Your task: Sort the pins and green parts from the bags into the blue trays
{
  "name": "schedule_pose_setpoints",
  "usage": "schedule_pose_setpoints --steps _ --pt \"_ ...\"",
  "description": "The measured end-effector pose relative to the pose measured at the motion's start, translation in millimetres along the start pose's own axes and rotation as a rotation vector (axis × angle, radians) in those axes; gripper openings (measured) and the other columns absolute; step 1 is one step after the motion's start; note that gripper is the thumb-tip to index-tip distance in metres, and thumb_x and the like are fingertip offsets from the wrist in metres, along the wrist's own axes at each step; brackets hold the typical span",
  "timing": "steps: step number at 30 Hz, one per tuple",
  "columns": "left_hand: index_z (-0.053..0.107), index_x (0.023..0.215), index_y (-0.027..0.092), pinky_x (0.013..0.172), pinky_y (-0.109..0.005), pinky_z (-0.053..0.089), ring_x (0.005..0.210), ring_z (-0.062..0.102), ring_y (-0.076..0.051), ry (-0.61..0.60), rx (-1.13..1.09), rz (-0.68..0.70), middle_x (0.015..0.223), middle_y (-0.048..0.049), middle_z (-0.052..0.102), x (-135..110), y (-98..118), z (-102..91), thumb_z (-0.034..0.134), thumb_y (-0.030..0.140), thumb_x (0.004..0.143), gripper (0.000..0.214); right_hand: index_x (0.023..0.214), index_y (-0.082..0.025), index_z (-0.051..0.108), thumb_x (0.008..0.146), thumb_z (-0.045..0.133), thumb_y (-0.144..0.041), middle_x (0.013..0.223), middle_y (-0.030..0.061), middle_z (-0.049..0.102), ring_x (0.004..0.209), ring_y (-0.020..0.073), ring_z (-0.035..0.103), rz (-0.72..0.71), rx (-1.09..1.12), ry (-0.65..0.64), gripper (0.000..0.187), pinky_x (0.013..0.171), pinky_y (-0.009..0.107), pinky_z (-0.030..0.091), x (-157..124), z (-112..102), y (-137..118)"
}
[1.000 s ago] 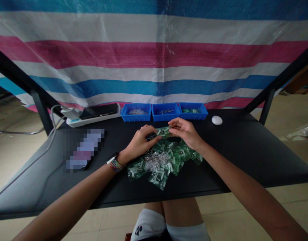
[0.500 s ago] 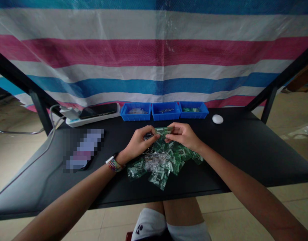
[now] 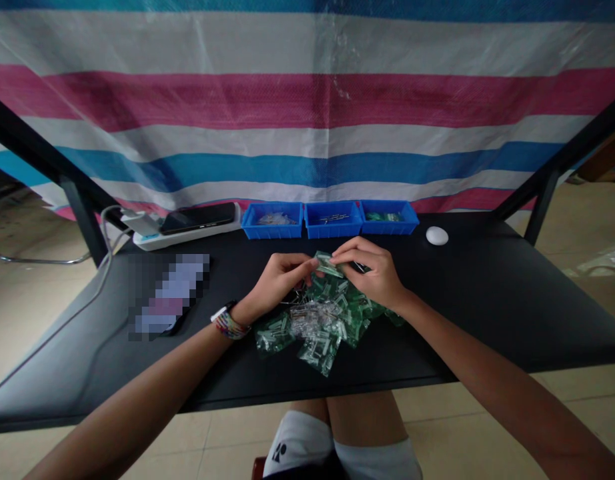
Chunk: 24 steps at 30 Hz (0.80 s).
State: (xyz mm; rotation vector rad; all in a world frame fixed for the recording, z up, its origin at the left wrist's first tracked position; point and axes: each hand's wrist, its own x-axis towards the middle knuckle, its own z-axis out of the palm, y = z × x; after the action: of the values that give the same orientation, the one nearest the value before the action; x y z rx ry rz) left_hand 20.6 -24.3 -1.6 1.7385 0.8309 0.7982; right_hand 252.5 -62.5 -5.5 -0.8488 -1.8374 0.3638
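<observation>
A small green plastic bag [image 3: 329, 264] with pale, slim pieces inside is held up between my two hands. My left hand [image 3: 283, 277] pinches its left side between thumb and fingers. At its upper right edge, the fingertips of my right hand [image 3: 371, 268] are closed on the plastic. Right below both hands lies a heap of similar green bags [image 3: 321, 350], with a clear bag [image 3: 312, 319] of thin metal-looking pieces on top. Some loose dark metal pieces show beside my left fingers, partly hidden by the hand.
Three blue trays stand along the back: the left tray [image 3: 271, 231] with clear bags, the middle tray [image 3: 333, 231] with thin metal pieces, the right tray [image 3: 390, 227] with green bags. A phone [image 3: 200, 218] rests on a white power strip [image 3: 187, 237]. A white rounded object [image 3: 437, 235] sits right.
My right hand has lifted slightly and shifted its fingers to the top edge of the green bag. The bag is now more tilted. My left hand stays almost in place.
</observation>
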Motion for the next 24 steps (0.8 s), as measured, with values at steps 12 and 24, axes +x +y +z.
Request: schedule_pose_setpoints --steps 12,24 --pt "0.076 0.085 0.015 0.058 -0.024 0.051 0.061 0.065 -0.015 0.086 -0.037 0.030 0.072 -0.0045 0.076 1 -5 2.1 0.076 0.051 0.093 0.036 0.139 -0.027 0.061 0.095 0.075 -0.040 0.109 0.0054 0.073 0.087 0.0204 0.076 0.549 0.600 -0.041 0.048 0.076 0.038 0.070 -2 4 6" --pt "0.058 0.055 0.017 0.052 -0.025 0.035 0.050 0.047 -0.011 0.134 0.286 0.150 0.052 -0.0018 0.056 -2 -12 -3.0 0.051 0.060 0.106 0.067 0.102 -0.023 0.075 0.090 0.081 -0.037 0.084 0.0031 0.077 0.075 0.0229 0.079 0.466 0.344 -0.010 0.020 0.069 0.036 0.065 -6 11 4"
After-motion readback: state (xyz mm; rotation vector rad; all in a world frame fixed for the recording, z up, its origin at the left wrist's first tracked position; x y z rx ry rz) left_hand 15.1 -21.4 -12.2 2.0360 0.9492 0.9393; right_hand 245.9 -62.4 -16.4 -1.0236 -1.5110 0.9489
